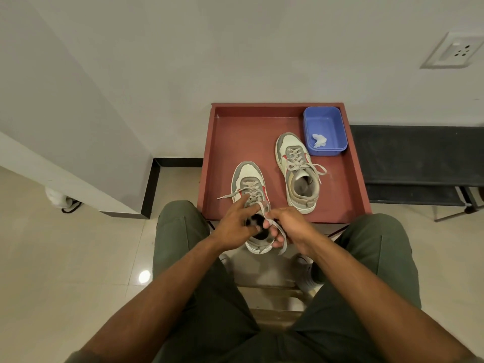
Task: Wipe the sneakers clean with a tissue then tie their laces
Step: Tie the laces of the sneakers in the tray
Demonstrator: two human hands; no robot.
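A reddish-brown desk (pixel 230 132) with a raised rim stands against a white wall (pixel 235 48), on a floor of glossy cream tiles (pixel 52 271) with a black skirting along the wall's foot; a white wall socket (pixel 454 50) sits at the upper right and a dark bench (pixel 413 163) runs off to the right of the desk. A person in olive-green trousers (pixel 183 258) sits before it. There are two grey, white and red sneakers: the far sneaker (pixel 297 172) lies toward the right of the desk with its laces knotted in a bow, and the near sneaker (pixel 251 203) lies at the front edge, its heel overhanging toward the person. There is one blue plastic tub (pixel 324 131) in the back right corner, just beside the far sneaker's toe, and one crumpled white tissue (pixel 319 140) lies inside it. Two bare hands work at the near sneaker's opening. The left hand (pixel 234 226) has its fingers partly spread, the index finger reaching over the lacing; whether its grip has a lace cannot be told. The right hand (pixel 286 226) has its grip pinched together on a loop of grey lace (pixel 267 214), whose end hangs below the fingers.
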